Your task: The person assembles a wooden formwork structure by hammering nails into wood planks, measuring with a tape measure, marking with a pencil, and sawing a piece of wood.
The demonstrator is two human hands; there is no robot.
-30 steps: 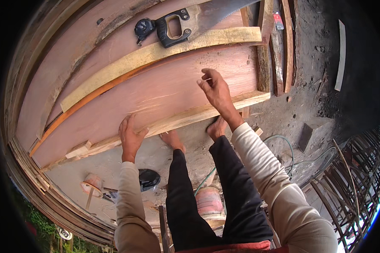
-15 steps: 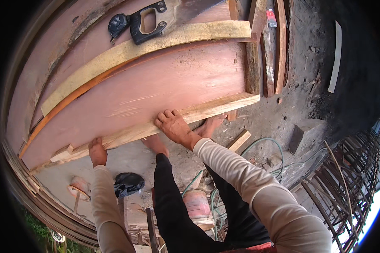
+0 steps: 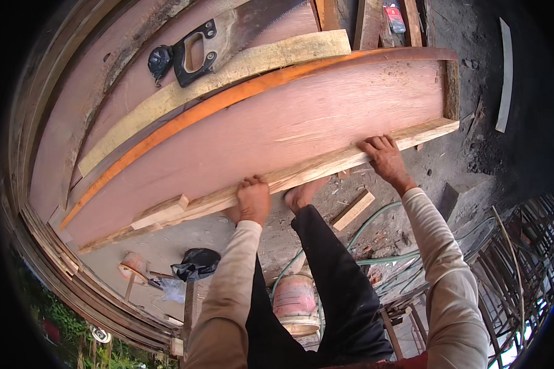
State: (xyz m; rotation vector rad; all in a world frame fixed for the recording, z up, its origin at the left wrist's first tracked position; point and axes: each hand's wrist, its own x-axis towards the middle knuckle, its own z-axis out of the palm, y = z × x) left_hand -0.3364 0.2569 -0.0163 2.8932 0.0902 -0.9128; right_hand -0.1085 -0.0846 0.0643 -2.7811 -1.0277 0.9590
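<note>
A long pink plywood panel, framed with wood strips, lies in front of me. Both hands grip its near rail, a pale wooden strip. My left hand is closed over the rail around its middle. Farther right, my right hand curls its fingers over the same rail, short of the panel's right end. A small wood block sits along the rail at the left. The panel's far edge carries an orange-brown strip. My fingertips are partly hidden behind the rail.
Beyond the panel lie a pale plank, a handsaw and a black tape measure. A wood offcut, a green hose and a pink bucket are on the ground near my legs. Stacked slats stand at right.
The framed panel has slid right, its end now past the pale plank's end. Both hands have moved right with it and stay on the rail. The view has shifted slightly.
</note>
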